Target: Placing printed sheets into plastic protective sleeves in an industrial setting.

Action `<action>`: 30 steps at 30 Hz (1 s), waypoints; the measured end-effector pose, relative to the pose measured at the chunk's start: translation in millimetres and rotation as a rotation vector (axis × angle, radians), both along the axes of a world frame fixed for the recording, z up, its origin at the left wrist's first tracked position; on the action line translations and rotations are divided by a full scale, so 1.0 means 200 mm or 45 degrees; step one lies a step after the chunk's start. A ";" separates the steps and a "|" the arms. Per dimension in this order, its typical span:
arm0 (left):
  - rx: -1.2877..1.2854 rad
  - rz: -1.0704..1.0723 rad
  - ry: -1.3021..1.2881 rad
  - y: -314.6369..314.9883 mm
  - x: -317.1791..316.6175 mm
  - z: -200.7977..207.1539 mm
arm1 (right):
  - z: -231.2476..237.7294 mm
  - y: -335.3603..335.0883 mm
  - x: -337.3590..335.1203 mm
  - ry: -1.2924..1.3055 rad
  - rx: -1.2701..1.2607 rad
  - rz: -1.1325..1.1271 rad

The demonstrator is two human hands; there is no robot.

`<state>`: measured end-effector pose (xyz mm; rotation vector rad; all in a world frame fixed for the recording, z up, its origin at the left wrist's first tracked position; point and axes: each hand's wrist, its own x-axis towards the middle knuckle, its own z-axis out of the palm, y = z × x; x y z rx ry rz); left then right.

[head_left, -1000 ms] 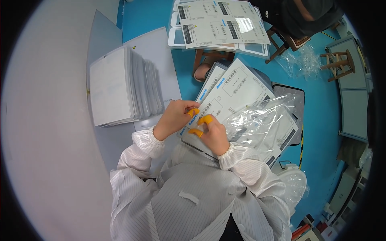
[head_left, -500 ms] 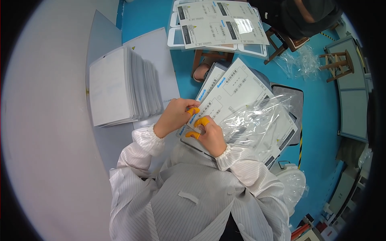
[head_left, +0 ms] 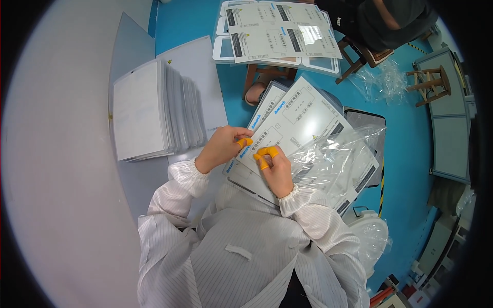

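Observation:
A stack of white printed panels (head_left: 303,110) with dark label blocks and blue lettering lies at a slant before me. My left hand (head_left: 224,146) grips the near left edge of the top panel, its thumb in a yellow finger cot. Over that panel's near corner, my right hand (head_left: 277,172) is closed in a pinch, with yellow cots on its fingers. Whatever lies between those fingertips is too small to make out. Crumpled clear plastic film (head_left: 334,164) spreads over the panels just right of this hand.
A tall stack of white sheets (head_left: 141,113) stands on a grey table at left. Ahead, more printed panels (head_left: 280,43) rest on a stool beside a seated person (head_left: 385,23). Loose film (head_left: 382,82) and a wooden stool (head_left: 431,84) are on the blue floor. A white bucket (head_left: 367,233) stands at lower right.
My right hand has shifted slightly right, away from the panel's edge, and its fingers have drawn together. The left hand keeps nearly the same place at the edge.

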<state>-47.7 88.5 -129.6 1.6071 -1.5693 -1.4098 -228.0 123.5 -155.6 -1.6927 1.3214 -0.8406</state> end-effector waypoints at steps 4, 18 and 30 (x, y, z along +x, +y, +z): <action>-0.129 -0.031 -0.025 0.00 0.00 0.00 | 0.08 0.02 0.02 0.196 -0.189 0.224; 0.056 -0.018 -0.032 0.00 0.00 0.04 | -0.03 0.03 0.01 0.136 -0.176 0.245; 0.425 -0.023 0.411 -0.02 0.13 -0.02 | 0.03 -0.19 -0.26 -1.445 0.317 -0.329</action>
